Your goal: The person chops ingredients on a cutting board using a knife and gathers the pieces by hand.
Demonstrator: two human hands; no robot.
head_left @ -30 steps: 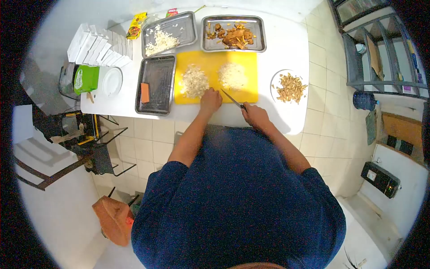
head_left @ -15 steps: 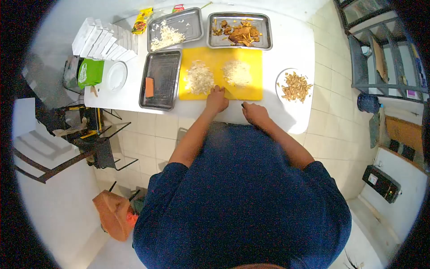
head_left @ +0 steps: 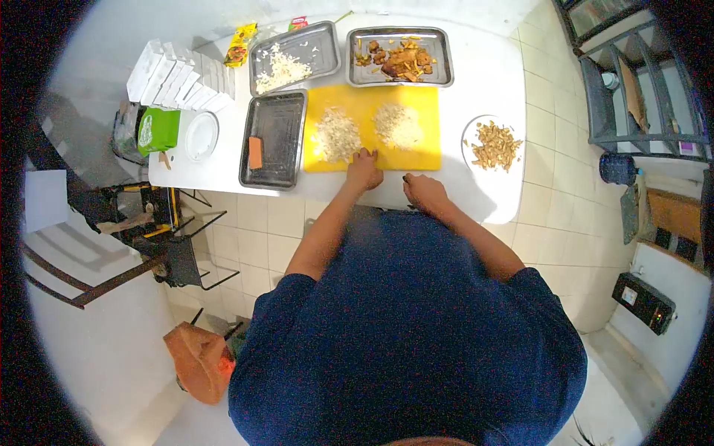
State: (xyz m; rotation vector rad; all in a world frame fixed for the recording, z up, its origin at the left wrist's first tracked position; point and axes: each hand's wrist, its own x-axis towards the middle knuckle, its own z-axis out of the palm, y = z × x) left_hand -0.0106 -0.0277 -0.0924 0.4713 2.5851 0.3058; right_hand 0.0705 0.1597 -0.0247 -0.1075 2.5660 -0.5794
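A yellow cutting board (head_left: 372, 95) bears two piles of finely chopped pale food, a left pile (head_left: 337, 135) and a right pile (head_left: 396, 125). My left hand (head_left: 364, 171) is at the board's front edge, its bent fingers drawn together against the near side of the left pile. Whatever they pinch, if anything, is hidden. Just off the board's front edge, my right hand (head_left: 426, 193) is closed in a fist around something with a small dark end; the rest of it cannot be made out.
Left of the board, a dark tray (head_left: 274, 160) holds an orange-brown block (head_left: 255, 152). Behind stand a tray with white shreds (head_left: 327, 48) and a tray with browned pieces (head_left: 446, 56). A plate of brown chopped pieces (head_left: 496, 145) is at right; white boxes (head_left: 167, 78) stand far left.
The whole view has shifted slightly, so the table appears a little further right and lower. Both hands keep almost the same place relative to the board.
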